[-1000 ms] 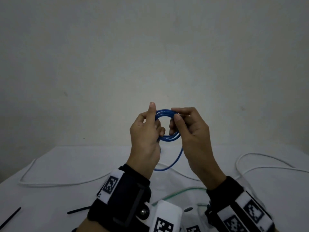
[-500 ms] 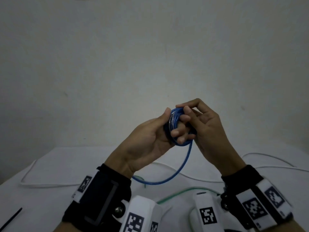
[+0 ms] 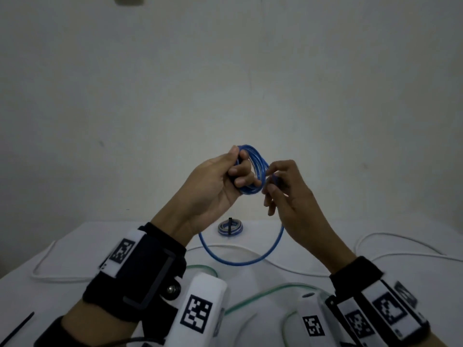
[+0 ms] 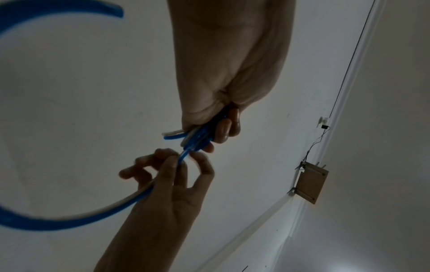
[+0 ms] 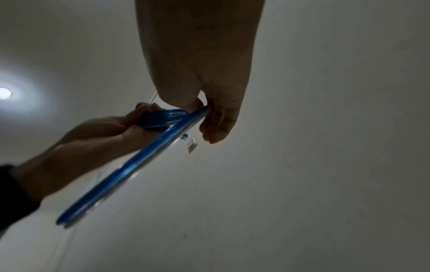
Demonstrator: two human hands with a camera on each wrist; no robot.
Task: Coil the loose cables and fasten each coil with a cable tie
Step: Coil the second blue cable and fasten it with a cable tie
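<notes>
The person holds a blue cable (image 3: 253, 169) up in the air, in front of the wall and above the table (image 3: 75, 249). Most of it is already wound into a small coil. The left hand (image 3: 215, 186) grips this coil: the thumb lies over the top of the loops and the fingers curl through the middle, so the loops stay together and cannot spring open.

The right hand (image 3: 288, 194) is just beside the coil, on its right side. Its thumb and first finger pinch the free part of the cable close to the coil, and the other fingers are loosely spread. From this pinch the loose part hangs down in one wide loop under both hands and comes up again near the left wrist. The right hand seems placed there to guide the next turn onto the coil, so the winding looks nearly done but not finished.

On the table, behind the hanging loop, lies a finished coil (image 3: 231, 228) with a dark tie across it. A white cable (image 3: 400, 242) and a green cable (image 3: 270, 291) lie loose on the table. A thin black cable tie (image 3: 18, 326) rests at the near left edge, probably ready for the blue coil.
</notes>
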